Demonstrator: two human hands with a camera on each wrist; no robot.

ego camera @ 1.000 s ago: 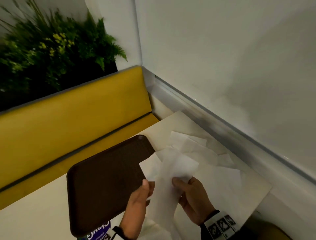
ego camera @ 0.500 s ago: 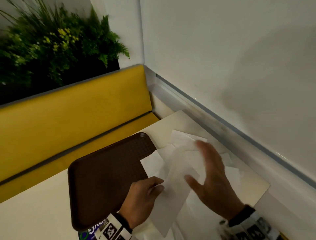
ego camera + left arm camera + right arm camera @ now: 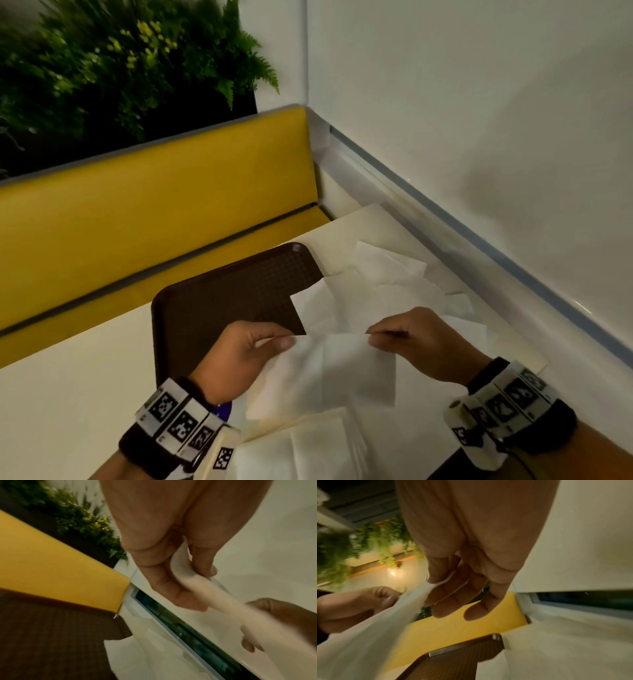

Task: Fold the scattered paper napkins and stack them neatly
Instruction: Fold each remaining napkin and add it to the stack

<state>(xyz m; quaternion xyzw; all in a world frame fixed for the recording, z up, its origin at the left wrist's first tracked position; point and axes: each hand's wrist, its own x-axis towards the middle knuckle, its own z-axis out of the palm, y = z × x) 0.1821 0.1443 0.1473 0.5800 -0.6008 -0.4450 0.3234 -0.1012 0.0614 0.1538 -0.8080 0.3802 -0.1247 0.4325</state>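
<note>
Far left there's a yellow bench (image 3: 147, 198) with a planter of ferns (image 3: 113, 61) behind it. Next comes a brown tray (image 3: 219, 308) sitting on the pale table (image 3: 68, 394), its right edge partly covered by loose napkins (image 3: 383, 284) that spread out toward the wall.

The left hand (image 3: 243, 356) is over the tray's near right corner, thumb and fingers pinched on the top left corner of a white napkin (image 3: 329, 373). The napkin is held up off the table between both hands, top edge stretched roughly level, the rest hanging down toward the person. The left wrist view shows that same thumb-and-fingers pinch pretty clearly.

The right hand (image 3: 424, 342) pinches the top right corner, thumb on the near side, other fingers curled behind.

Below the held napkin, at the near table edge, lies a flat pile (image 3: 308, 448) of white napkins; can't tell how neatly they're folded.
</note>
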